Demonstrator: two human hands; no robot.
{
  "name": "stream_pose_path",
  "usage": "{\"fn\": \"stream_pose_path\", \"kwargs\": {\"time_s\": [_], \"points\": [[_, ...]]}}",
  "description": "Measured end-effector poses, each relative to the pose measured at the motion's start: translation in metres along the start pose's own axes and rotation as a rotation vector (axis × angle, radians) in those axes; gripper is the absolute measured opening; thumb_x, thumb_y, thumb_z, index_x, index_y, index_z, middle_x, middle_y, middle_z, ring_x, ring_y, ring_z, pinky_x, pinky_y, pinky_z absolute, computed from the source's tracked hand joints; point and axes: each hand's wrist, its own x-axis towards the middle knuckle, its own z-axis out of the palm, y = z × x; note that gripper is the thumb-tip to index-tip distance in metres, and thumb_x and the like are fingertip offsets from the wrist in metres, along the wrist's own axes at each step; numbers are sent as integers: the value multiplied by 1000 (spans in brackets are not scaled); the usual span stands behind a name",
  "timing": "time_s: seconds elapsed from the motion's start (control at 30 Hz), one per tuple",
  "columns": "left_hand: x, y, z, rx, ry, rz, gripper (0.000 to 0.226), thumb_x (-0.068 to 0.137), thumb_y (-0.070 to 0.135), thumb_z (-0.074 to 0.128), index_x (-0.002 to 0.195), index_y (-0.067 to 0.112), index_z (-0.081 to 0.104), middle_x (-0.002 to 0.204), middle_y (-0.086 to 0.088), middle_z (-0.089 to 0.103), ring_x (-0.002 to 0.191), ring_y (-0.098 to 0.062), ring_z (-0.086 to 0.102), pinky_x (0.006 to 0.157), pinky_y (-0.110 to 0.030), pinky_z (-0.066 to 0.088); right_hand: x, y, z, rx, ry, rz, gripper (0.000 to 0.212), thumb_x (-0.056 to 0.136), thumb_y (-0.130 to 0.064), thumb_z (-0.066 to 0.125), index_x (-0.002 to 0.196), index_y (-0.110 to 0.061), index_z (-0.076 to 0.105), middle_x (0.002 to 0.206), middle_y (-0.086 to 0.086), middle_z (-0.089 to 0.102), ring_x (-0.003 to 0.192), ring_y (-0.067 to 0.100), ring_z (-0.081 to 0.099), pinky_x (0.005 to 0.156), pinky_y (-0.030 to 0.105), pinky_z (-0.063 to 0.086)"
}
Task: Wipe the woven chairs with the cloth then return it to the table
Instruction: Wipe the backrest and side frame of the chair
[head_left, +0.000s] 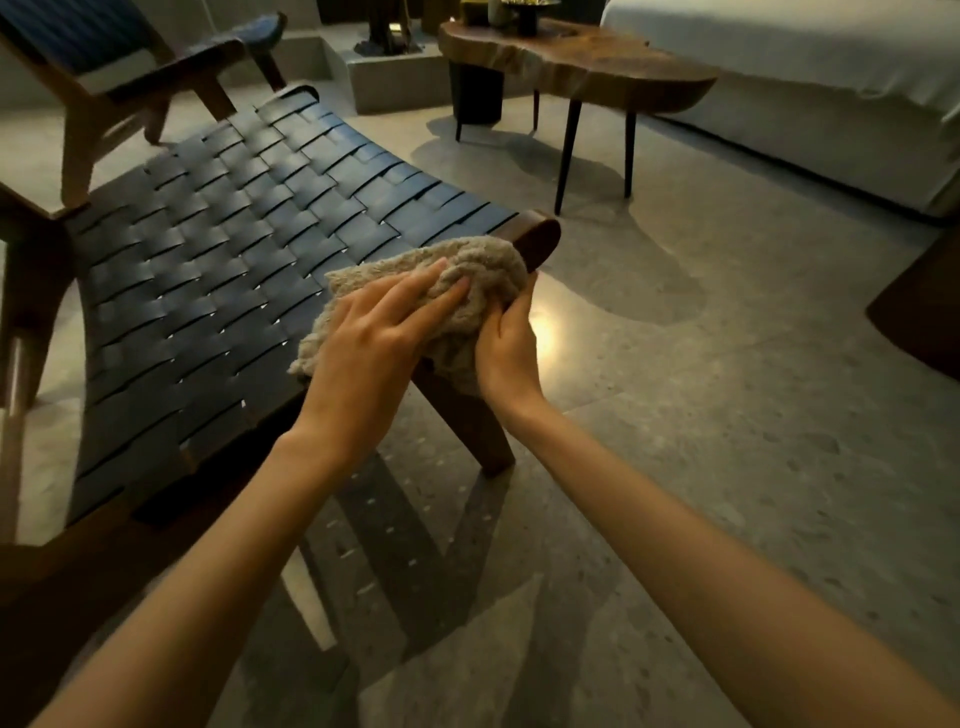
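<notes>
A slab-topped wooden table (582, 67) stood beyond the woven chair (218, 270), with a 2nd chair (104, 57) behind at the left and a white bed (805, 67) at the right. The beige, nubbly cloth (483, 260) lay bunched over the seat's front corner, against the rounded rail end (540, 241). The left hand (374, 332) pressed it with straight fingers. The right hand (506, 348) gripped its hanging edge.

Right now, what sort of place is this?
Likely a hotel-style bedroom or suite lounge: a white-covered bed at right, a live-edge wooden table beside it, and woven lounge chairs on a polished stone floor.
</notes>
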Motion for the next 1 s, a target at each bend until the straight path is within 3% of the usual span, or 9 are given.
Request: {"fn": "stream_pose_path", "kwargs": {"time_s": [0.07,0.23,0.33,0.43,0.53,0.67,0.8,0.87,1.0], "points": [[-19,-2,-1,50,20,-12,68,76,-2,72,137,17,48,143,-13,45,124,-36,45,101,-49,38,-11,9,5,-43,-62,-10,48,104,-22,32,149,-15,16,114,-13,48,87,-24,51,73,-4,40],[-61,-1,2,212,31,-6,63,77,4,62,138,13,48,147,-10,40,125,-32,30,96,-41,27,-22,15,-10,-274,-142,-61,39,98,-20,49,136,-13,41,103,-15,52,93,-1,53,67,-6,38],[-82,7,15,254,31,-16,61,76,1,63,135,9,51,140,-11,49,120,-31,34,93,-43,37,-26,23,-27,-330,-101,-98,38,89,-15,63,125,-15,50,88,-25,51,75,-10,53,64,-4,40],[-102,30,36,83,-33,-181,68,68,-10,71,132,2,52,134,-19,53,121,-35,42,94,-46,46,-34,32,-38,-271,-39,-57,42,85,-15,69,116,-20,41,83,-13,59,72,-6,60,64,6,48],[-101,52,55,-209,-20,-358,59,86,-2,60,141,2,38,146,-19,39,132,-30,39,109,-37,28,-36,36,-37,-228,31,-77,39,90,-16,64,110,-21,30,87,4,62,72,2,62,62,9,49],[-76,71,67,-644,181,-679,47,99,23,44,140,6,32,142,-8,27,124,3,26,108,-24,30,-24,29,-25,-177,-45,-119,30,96,-16,55,114,-19,31,87,-7,60,76,-11,61,66,8,49],[-61,78,75,-862,356,-895,21,99,20,46,118,20,38,111,10,41,100,1,46,91,-23,43,-21,35,-13,-181,-74,-107,31,98,-20,51,124,-10,40,93,-2,59,76,-4,58,64,3,46],[-55,77,78,-1023,413,-996,21,99,21,47,112,30,34,108,21,43,100,7,49,92,-21,44,-22,41,-11,-202,-37,-143,32,96,-19,54,126,-10,45,96,-3,59,78,-3,57,67,2,46],[-46,70,86,-1082,524,-1086,31,95,15,53,123,18,40,117,7,54,108,-5,56,97,-29,49,-20,56,-14,-246,31,-271,29,93,-14,59,120,-5,58,90,-13,60,75,-15,57,67,0,44]]}}
